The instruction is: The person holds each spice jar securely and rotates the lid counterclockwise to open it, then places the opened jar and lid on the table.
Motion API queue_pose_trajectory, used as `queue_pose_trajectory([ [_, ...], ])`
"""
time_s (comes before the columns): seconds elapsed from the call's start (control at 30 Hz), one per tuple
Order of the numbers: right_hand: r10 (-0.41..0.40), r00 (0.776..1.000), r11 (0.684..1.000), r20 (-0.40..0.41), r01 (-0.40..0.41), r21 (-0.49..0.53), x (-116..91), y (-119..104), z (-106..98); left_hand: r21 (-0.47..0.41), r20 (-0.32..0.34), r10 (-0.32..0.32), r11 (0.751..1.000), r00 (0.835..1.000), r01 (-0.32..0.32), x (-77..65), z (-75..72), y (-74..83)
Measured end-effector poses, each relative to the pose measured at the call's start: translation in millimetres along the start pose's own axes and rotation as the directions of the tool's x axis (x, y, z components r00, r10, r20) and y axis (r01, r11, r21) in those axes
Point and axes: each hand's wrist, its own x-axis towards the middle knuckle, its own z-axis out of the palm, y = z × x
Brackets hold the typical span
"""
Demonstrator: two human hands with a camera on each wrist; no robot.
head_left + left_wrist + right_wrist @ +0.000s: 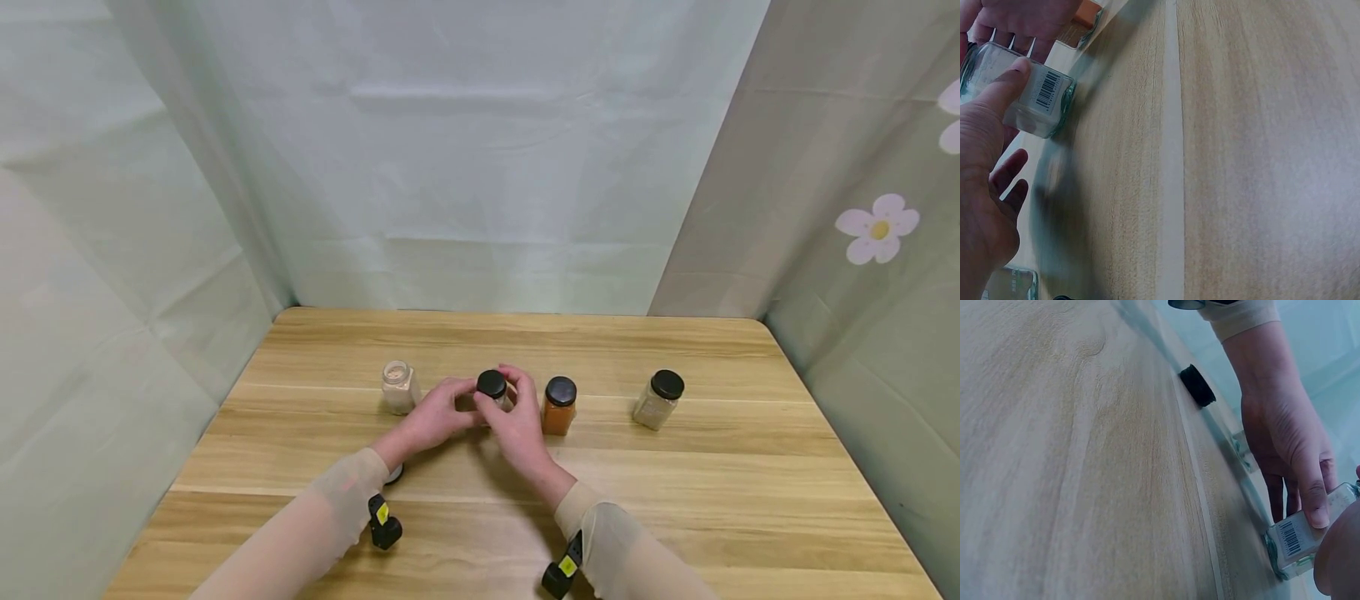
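A square glass spice jar [1038, 94] with pale contents, a barcode label and a black lid [491, 383] is between my two hands. My left hand [438, 414] grips the jar's body, its thumb across the label in the left wrist view. Thumb and fingers of my right hand [521, 425] curl around the jar's top at the black lid. Beside the left hand stands a lidless jar [400, 389] of pale powder. Just right of the right hand is a black-lidded jar [558, 412] of orange spice.
Farther right on the wooden table [720, 483] stands another black-lidded jar [656, 404] with pale contents. A loose black lid [1197, 385] lies on the tabletop, partly hidden by the left forearm in the head view. Pale curtains [465, 167] surround the table's back and sides.
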Motion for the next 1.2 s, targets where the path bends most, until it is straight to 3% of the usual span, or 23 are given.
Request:
queue_pose_trajectory([
  [0.33, 0.014, 1.0, 0.996, 0.019, -0.012, -0.087, -2.0, -2.4, -0.6, 0.007, -0.001, -0.021, 1.0, 1.0, 0.021, 0.0, -0.5, 1.5],
  [0.5, 0.042, 0.999, 0.996, 0.024, -0.04, -0.083, -3.6, -11.1, 0.4, 0.009, -0.003, -0.014, 1.0, 1.0, 0.014, 0.2, -0.2, -0.1],
  [0.7, 0.027, 0.999, 0.996, 0.042, -0.024, -0.084, -1.1, 0.1, -2.2, 0.017, -0.007, 0.004, 1.0, 1.0, -0.004, 0.0, 0.4, -0.7],
  [1.2, 0.004, 0.999, 1.0, -0.037, -0.005, -0.022, 2.2, 1.7, 0.5, 0.046, -0.014, 0.016, 0.999, 1.0, -0.016, -0.1, 1.1, -1.1],
])
